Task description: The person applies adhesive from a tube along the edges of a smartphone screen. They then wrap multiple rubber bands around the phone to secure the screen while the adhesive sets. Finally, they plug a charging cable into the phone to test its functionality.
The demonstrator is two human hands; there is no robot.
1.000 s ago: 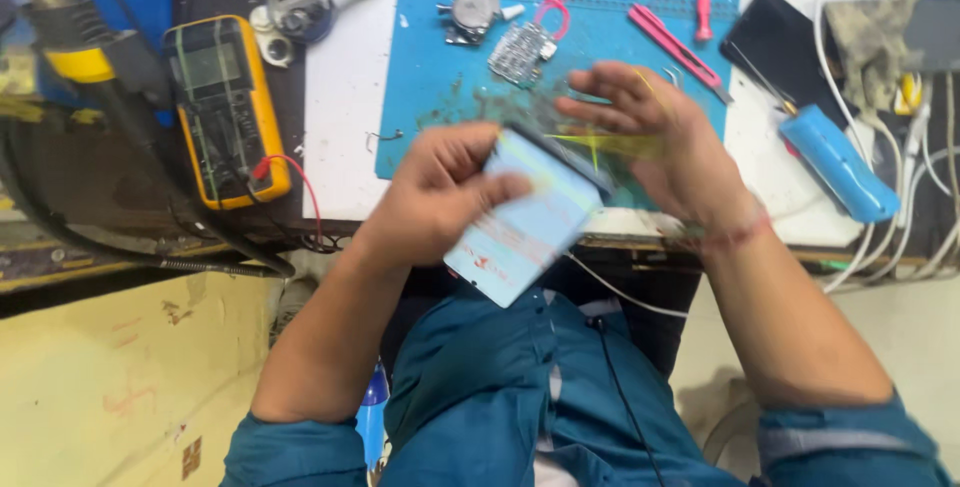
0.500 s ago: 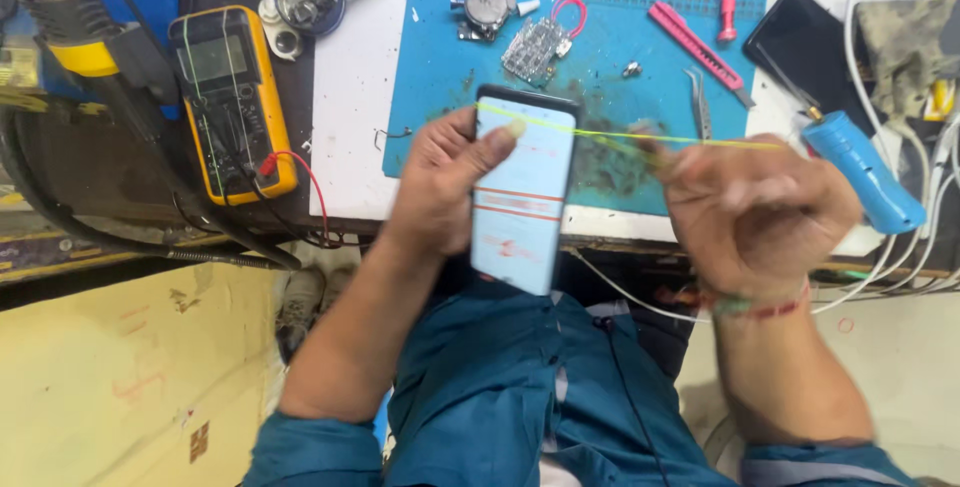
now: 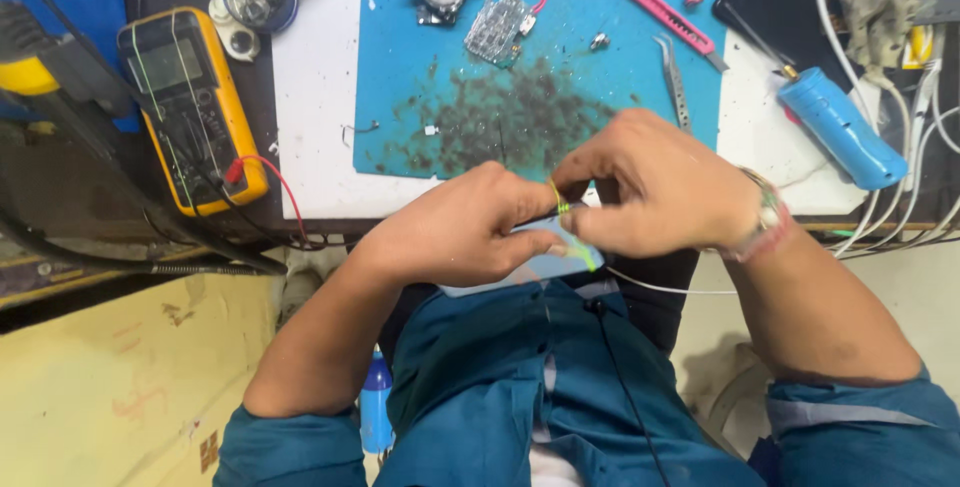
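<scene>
Blue mat (image 3: 420,97) behind; left hand (image 3: 455,232) grips pale phone (image 3: 530,265); right hand (image 3: 660,192) pinches thin yellow-green strip (image 3: 560,205), possibly tape.

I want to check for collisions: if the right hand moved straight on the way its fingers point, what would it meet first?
The right hand points toward the left hand, so it would meet that hand's fingertips almost at once; they already seem to touch above the phone.

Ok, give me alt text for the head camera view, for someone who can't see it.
Both hands, left hand and right hand, pinch a thin yellow-green strip over a phone held at the bench edge. Behind lie a blue work mat, a yellow multimeter, tweezers and a blue cylindrical tool.
</scene>
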